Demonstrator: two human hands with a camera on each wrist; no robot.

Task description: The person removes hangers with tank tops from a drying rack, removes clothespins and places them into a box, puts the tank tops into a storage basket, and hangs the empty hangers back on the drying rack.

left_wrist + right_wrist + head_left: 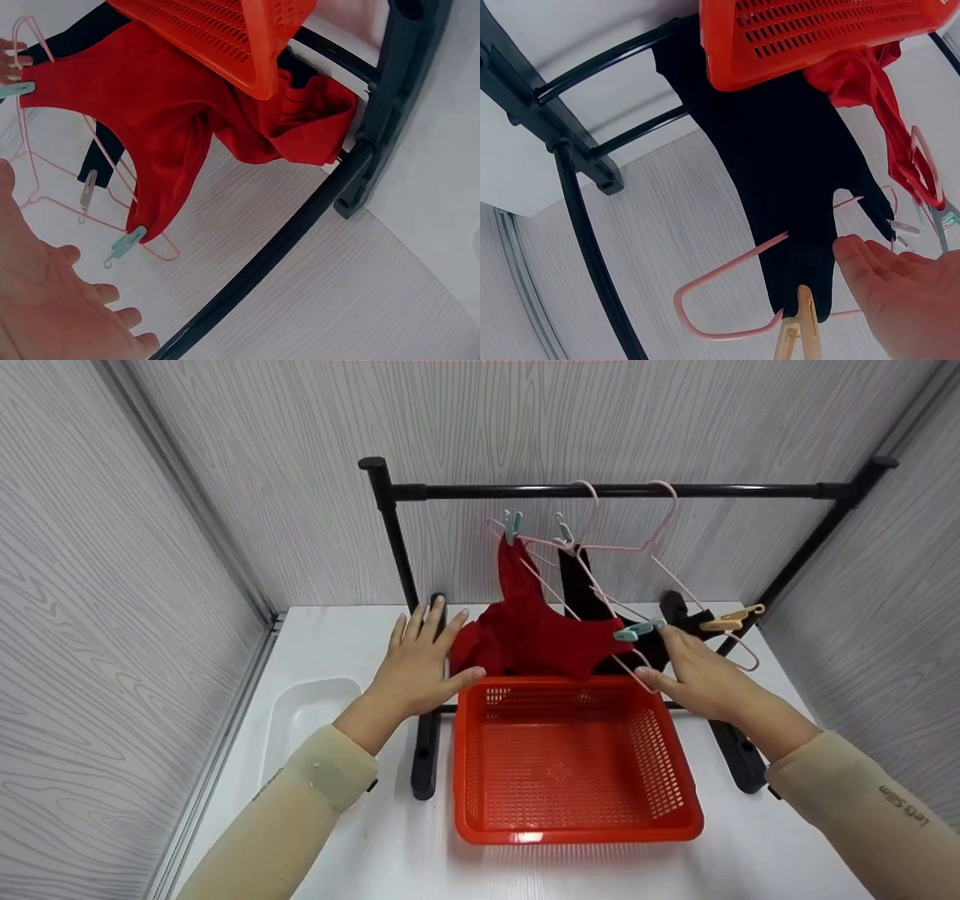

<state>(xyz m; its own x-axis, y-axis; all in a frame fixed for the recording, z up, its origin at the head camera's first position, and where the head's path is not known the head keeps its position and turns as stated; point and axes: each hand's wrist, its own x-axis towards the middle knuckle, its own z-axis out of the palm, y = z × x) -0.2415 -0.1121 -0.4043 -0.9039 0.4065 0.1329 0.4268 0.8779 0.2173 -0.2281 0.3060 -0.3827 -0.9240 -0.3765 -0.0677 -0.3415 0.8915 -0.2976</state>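
A red tank top (540, 634) hangs from a pink hanger (592, 514), held by teal clothespins (513, 526) at its straps. Behind it, a black tank top (780, 150) hangs on a second pink hanger (664, 521) with a pale clothespin (564, 531) and a yellow clothespin (731, 619). My left hand (420, 664) is spread with fingers straight, at the left of the red top and above the basket's back corner. My right hand (701, 675) has extended fingers, its fingertips right at the other teal clothespin (637, 630). Neither hand grips anything.
A red plastic basket (577, 835) stands on the white table in front of the garments, its back rim overlapping their lower parts. A black rack with a top rail (510, 492) carries both hangers. At the left sits a white tray (319, 688). Grey wood-grain panels surround the table.
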